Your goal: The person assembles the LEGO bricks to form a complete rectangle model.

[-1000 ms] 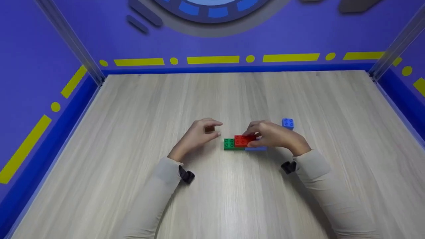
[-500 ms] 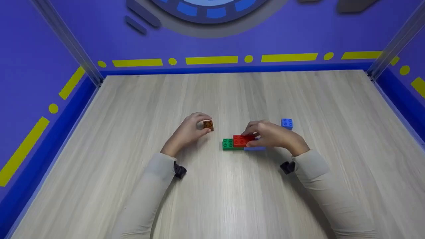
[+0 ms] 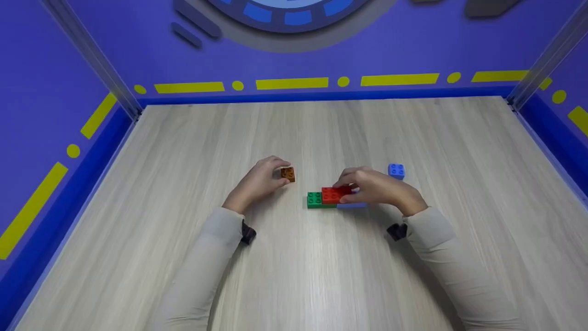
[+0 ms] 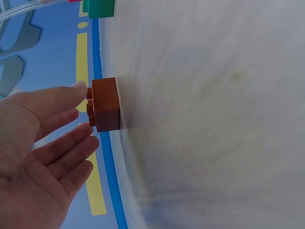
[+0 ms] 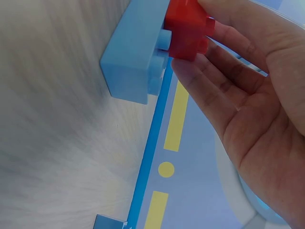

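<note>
My left hand is beside an orange-brown toy building brick, which sits studs up on the table. In the left wrist view, thumb and fingers are spread near the studs of the brown brick without gripping it. My right hand pinches a red building brick between thumb and fingers. That red brick lies across a green brick and a light blue brick, set end to end. Whether its studs are fully pressed down is hard to tell.
A small blue brick stands on the wooden table, behind the right wrist. Blue-purple panels with yellow marks enclose the table at the back and both sides.
My left hand has drawn back leftward, uncovering the brown brick, which stays in about the same spot. The right hand and the red brick have hardly moved.
</note>
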{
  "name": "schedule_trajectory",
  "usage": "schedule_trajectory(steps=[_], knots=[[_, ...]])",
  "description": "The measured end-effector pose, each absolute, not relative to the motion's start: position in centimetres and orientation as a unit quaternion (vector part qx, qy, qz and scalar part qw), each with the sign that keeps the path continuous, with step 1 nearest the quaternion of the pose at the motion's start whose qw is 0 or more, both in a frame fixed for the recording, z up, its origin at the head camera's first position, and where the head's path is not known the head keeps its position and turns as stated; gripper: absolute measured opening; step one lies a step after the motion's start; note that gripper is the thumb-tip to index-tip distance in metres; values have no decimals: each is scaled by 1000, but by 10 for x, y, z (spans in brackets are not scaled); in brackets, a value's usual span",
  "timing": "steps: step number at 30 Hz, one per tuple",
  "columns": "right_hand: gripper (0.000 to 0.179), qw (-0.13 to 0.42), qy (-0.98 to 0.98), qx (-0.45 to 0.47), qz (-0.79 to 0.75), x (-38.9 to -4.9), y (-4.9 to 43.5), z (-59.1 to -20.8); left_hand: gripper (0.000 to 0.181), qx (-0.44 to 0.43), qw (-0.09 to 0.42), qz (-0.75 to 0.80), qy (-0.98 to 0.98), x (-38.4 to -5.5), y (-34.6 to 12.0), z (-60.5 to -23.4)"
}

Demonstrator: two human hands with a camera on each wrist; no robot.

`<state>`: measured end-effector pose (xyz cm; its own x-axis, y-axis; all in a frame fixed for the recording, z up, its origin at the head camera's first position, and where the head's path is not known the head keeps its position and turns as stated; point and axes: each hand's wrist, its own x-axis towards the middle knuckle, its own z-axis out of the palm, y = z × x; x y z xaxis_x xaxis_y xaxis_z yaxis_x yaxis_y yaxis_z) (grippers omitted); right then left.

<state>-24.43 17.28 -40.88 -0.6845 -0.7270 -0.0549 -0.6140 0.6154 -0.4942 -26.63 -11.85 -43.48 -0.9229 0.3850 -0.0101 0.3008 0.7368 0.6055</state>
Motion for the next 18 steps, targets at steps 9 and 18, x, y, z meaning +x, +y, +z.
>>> schedule_trajectory(steps=[9,18], knots=[[31,126,889,-375,-230,-244,173,-410,40,188,85,295,933,-271,-115,-435],[30,125,893,-371,-223,-243,173,-411,35,187,97,298,931,-272,-111,-434]])
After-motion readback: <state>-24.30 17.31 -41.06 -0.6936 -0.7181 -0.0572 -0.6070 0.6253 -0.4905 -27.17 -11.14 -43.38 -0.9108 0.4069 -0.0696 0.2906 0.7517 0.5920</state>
